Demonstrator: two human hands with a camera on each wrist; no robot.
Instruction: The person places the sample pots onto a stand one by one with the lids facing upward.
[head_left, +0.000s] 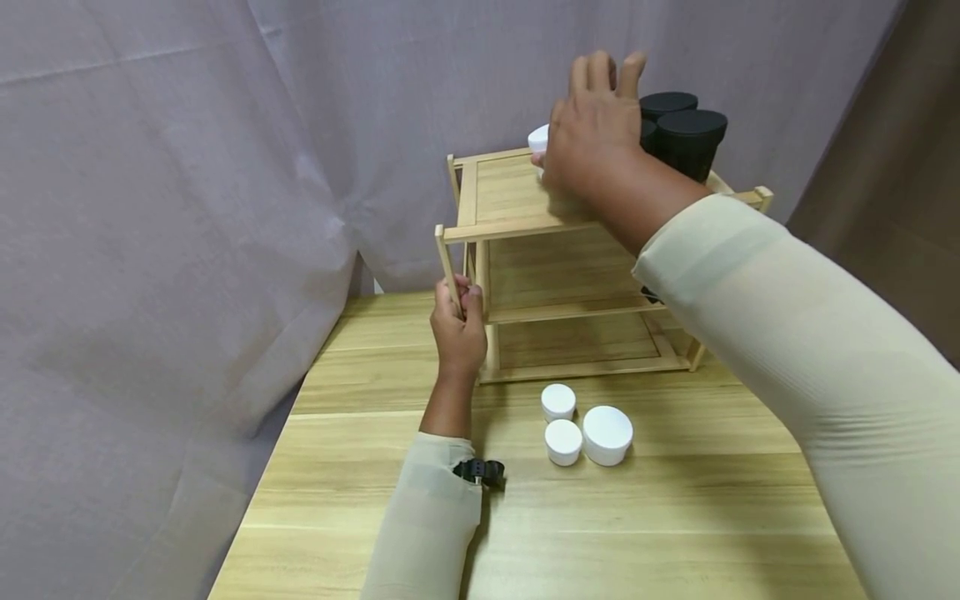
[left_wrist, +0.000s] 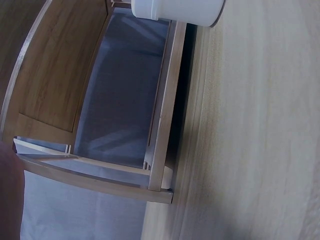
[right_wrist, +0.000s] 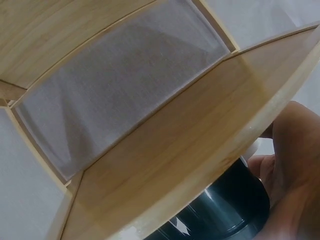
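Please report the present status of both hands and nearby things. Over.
Left hand grips light wooden three-tier shelf by left post. Right hand at white round container, grip unclear. Black round containers close by, possible obstruction.

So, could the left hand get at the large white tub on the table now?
Probably yes: nothing covers the large white tub, though the left hand, gripping the rack's post, must likely let go and pass the two smaller tubs.

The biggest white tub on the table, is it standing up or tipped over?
Standing up. In the head view, the biggest white tub rests on the wooden table with its round top facing up.
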